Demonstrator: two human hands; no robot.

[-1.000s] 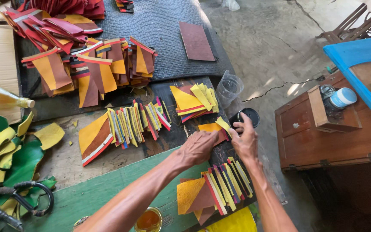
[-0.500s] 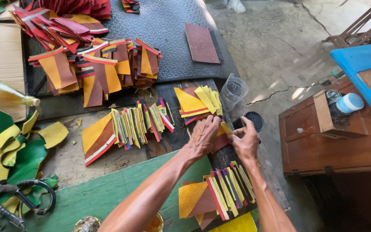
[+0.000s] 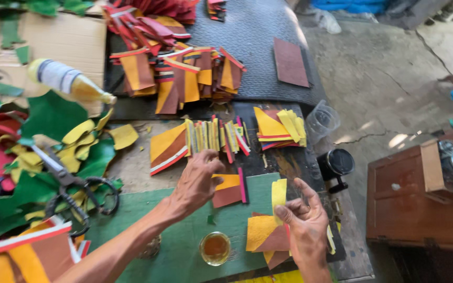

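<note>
My left hand (image 3: 197, 181) presses down on an orange and brown leather piece (image 3: 229, 188) with a red strip, lying on the green board (image 3: 174, 230). My right hand (image 3: 302, 222) pinches a narrow yellow strip (image 3: 279, 193) and holds it upright over a small stack of orange and brown pieces (image 3: 266, 238). A small open glue jar (image 3: 215, 248) stands between my forearms.
Rows of layered leather pieces (image 3: 205, 139) lie beyond the hands, more on the black mat (image 3: 260, 42). Scissors (image 3: 72, 188), green and yellow scraps (image 3: 64, 141) and a bottle (image 3: 69, 81) sit left. A black tin (image 3: 335, 163), a plastic cup (image 3: 321, 121) and a wooden box (image 3: 420, 196) stand right.
Both hands drew back from the pile by the black tin toward me. The left now rests on a piece on the green board, the right lifted a yellow strip.
</note>
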